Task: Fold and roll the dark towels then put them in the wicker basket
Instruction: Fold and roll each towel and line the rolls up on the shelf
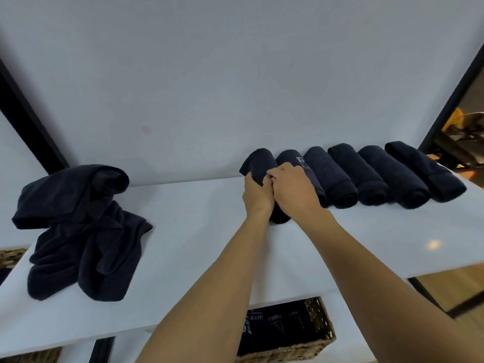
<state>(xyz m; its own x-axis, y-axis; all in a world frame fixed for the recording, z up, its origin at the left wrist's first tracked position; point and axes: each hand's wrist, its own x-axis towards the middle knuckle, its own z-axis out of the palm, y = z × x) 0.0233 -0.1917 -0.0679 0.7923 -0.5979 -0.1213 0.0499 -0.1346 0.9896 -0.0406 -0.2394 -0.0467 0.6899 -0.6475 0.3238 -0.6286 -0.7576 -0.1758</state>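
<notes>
A row of several rolled dark towels lies along the back of the white shelf. At the row's left end, my left hand and my right hand both grip one rolled dark towel, which lies on the shelf against its neighbour. A loose pile of unrolled dark towels sits on the shelf at the left. Below the shelf's front edge stands a wicker basket with dark towels inside.
A white wall rises behind the shelf. Black frame bars run diagonally at the left and right. More wickerwork shows at the left edge, below the shelf. Bare shelf surface lies between the pile and my arms.
</notes>
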